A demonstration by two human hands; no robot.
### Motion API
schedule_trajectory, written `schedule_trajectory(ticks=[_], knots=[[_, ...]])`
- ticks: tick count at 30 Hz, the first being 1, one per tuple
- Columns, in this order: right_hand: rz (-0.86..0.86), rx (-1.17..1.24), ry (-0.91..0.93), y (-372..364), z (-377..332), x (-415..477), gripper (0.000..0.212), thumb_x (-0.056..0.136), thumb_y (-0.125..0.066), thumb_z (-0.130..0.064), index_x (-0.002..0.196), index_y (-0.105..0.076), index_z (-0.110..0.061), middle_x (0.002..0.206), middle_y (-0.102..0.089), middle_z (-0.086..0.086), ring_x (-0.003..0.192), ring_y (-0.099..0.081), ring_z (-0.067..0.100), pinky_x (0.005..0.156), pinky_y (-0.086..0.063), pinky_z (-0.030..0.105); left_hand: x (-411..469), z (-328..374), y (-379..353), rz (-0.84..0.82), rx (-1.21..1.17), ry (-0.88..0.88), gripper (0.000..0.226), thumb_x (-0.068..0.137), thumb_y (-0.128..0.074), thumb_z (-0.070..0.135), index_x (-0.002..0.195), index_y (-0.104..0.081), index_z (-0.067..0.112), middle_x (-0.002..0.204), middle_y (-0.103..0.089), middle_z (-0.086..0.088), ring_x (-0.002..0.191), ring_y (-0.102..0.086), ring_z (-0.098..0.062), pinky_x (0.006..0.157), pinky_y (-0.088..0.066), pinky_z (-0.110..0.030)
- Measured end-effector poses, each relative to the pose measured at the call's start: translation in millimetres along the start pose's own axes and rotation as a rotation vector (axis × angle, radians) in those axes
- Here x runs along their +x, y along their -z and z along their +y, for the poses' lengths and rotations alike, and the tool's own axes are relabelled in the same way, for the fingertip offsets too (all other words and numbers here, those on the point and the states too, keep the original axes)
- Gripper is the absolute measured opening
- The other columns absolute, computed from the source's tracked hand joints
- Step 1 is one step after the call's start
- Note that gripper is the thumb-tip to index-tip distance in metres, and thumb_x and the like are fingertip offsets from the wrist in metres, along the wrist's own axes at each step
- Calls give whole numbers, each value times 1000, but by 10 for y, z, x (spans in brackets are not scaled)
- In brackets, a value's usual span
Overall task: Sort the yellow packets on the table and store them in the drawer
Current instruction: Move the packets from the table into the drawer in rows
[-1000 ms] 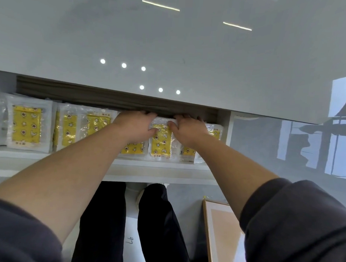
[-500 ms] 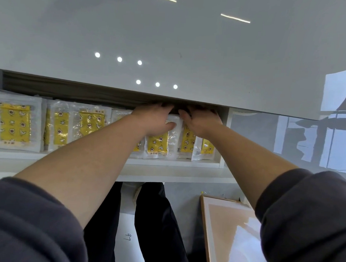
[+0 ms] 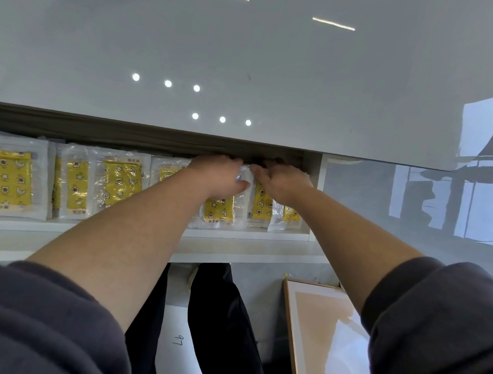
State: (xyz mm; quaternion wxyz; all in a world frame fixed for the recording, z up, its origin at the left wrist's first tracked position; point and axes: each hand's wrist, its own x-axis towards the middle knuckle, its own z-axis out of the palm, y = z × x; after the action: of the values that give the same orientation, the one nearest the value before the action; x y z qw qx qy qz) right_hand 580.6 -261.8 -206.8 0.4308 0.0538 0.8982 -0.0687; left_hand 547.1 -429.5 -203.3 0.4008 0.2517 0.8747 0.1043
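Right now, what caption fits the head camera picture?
Left hand and right hand arrange yellow packets in the drawer under the table.

Tabletop (image 3: 244, 61) overhangs the drawer (image 3: 238, 234), leaving a low gap behind. The packets (image 3: 77, 186) fill the row; left hand (image 3: 220, 177) and right hand (image 3: 281, 184) jam its right end.

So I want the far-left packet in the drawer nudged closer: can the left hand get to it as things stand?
Probably yes. The left hand is busy at the right-end packets, yet the drawer stands open along the row and nothing covers the far-left packet; the tabletop overhangs only its back.
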Motion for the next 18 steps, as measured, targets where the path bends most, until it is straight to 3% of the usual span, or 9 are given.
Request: schedule_trajectory(ticks=[5,11,18], knots=[[-31,6,5,25,-21,9,65,98,-14,-60,144,-40,-22,140,-51,7,122,-51,27,96,-45,39,-5,-20,-6,5,-3,-4,51,94,-42,53,132,-46,18,120,-60,-7,107,-57,-25,81,-48,-34],[3,-25,74,169,-277,-109,61,100,-21,-56,150,-29,-22,151,-38,6,141,-32,27,117,-16,47,-203,-245,103,90,4,53,62,94,-37,58,144,-33,23,136,-51,-8,121,-50,-28,94,-44,-37],[0,35,216,181,-1115,-48,59,100,-23,-55,150,-28,-23,148,-42,7,137,-37,29,115,-25,44,-591,-1064,221,145,49,154,67,92,-29,62,146,-34,21,141,-50,-10,126,-47,-32,101,-40,-38]])
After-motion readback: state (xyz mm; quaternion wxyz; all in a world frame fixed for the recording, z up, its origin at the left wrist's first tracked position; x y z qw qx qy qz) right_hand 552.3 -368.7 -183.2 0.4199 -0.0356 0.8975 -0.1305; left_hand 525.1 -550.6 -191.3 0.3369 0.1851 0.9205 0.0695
